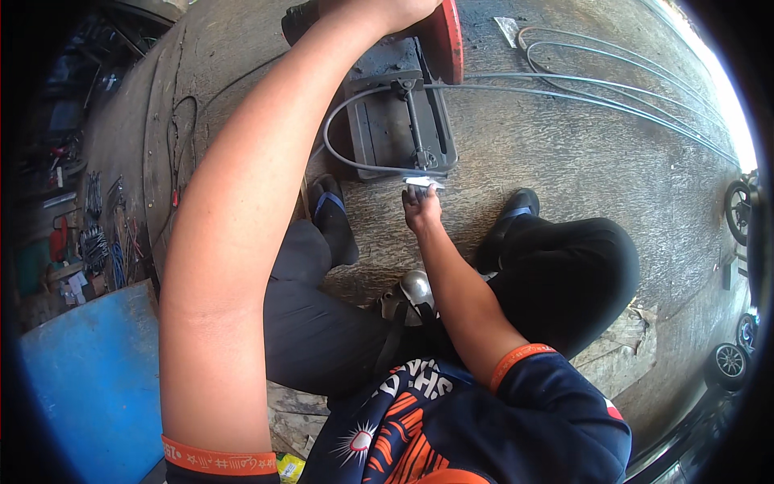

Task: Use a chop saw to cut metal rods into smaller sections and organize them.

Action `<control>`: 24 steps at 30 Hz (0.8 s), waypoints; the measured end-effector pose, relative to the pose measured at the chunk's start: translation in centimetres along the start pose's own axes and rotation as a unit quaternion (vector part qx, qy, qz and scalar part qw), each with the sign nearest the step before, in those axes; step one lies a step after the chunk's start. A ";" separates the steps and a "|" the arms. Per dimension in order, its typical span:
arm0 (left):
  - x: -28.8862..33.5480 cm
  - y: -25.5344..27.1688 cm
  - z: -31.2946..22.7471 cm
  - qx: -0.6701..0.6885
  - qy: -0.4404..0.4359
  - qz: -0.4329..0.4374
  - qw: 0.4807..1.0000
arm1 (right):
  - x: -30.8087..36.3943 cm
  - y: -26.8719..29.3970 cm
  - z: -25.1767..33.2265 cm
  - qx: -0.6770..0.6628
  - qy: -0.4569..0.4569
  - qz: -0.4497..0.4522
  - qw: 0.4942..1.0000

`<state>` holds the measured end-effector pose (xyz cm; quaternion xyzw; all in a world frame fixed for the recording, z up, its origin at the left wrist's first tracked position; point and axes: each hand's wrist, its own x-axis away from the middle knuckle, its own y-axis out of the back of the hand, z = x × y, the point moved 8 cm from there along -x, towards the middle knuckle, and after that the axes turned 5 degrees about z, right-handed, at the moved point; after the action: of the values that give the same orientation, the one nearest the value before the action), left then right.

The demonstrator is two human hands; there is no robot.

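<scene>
On the floor before me stands a dark cut-off saw [387, 133] with a red round guard [453, 44] and a screw vise [414, 121] on its base. My left hand [405, 10] is at the top edge, over the guard; its fingers are mostly out of sight, so its grip is hidden. Palm up at the saw's near end, my right hand [421, 208] has its fingers curled against a bright silvery piece [421, 182]. A thin grey rod [326, 133] curves in a loop round the vise and passes just above that piece.
Long thin rods [580, 91] run from the saw to the far right, bending back in loops. Dark cable [193, 129] lies on the left, near tools and wire bundles [94, 246]. A blue sheet [89, 379] is at lower left. Wheels [730, 363] stand along the right edge.
</scene>
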<state>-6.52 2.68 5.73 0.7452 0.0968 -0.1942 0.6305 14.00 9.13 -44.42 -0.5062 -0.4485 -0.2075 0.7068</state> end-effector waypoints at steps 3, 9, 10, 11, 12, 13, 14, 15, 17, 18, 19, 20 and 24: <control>0.0 -0.1 0.1 -0.005 0.001 0.004 1.000 | -0.1 0.3 -0.6 -0.095 -0.044 -0.041 0.994; 0.0 0.0 0.1 0.002 -0.012 -0.006 1.000 | 3.1 -1.8 3.5 0.548 0.381 -0.079 0.741; 0.0 0.0 0.0 0.003 -0.015 -0.008 1.000 | 3.7 -1.8 3.5 0.573 0.416 -0.106 0.698; 0.0 0.0 0.0 0.004 -0.019 -0.011 1.000 | 3.6 -1.8 3.5 0.574 0.415 -0.105 0.698; -0.1 -0.1 0.0 0.003 -0.018 -0.010 1.000 | 4.2 -2.4 3.8 0.588 0.466 -0.121 0.650; -0.1 -0.2 0.1 -0.001 -0.012 -0.005 1.000 | 4.8 -2.8 4.1 0.600 0.509 -0.137 0.602; -0.2 -0.2 0.2 -0.006 -0.006 -0.001 1.000 | 4.7 -3.0 4.3 0.599 0.515 -0.136 0.598; -0.1 -0.2 0.1 -0.006 -0.007 -0.001 1.000 | 2.6 -1.6 3.9 0.499 0.404 -0.075 0.763; -0.1 -0.2 0.1 0.001 -0.003 -0.001 1.000 | 0.5 -0.4 2.4 0.391 0.244 -0.032 0.887; 0.0 -0.2 0.1 0.001 -0.003 -0.001 1.000 | 0.5 -0.6 2.5 0.388 0.253 -0.025 0.886; 0.1 0.0 0.0 0.003 -0.011 -0.012 1.000 | 0.2 -0.1 2.2 0.366 0.215 -0.035 0.905; 0.2 0.2 -0.2 0.006 -0.018 -0.022 1.000 | 0.0 0.4 1.7 0.341 0.179 -0.043 0.922; 0.2 0.0 0.0 0.010 -0.010 -0.005 1.000 | 1.0 -0.9 2.8 0.422 0.295 -0.028 0.857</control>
<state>-6.37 2.70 5.66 0.7488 0.0926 -0.2058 0.6232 12.61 11.47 -42.90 -0.0616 -0.2774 -0.1578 0.9457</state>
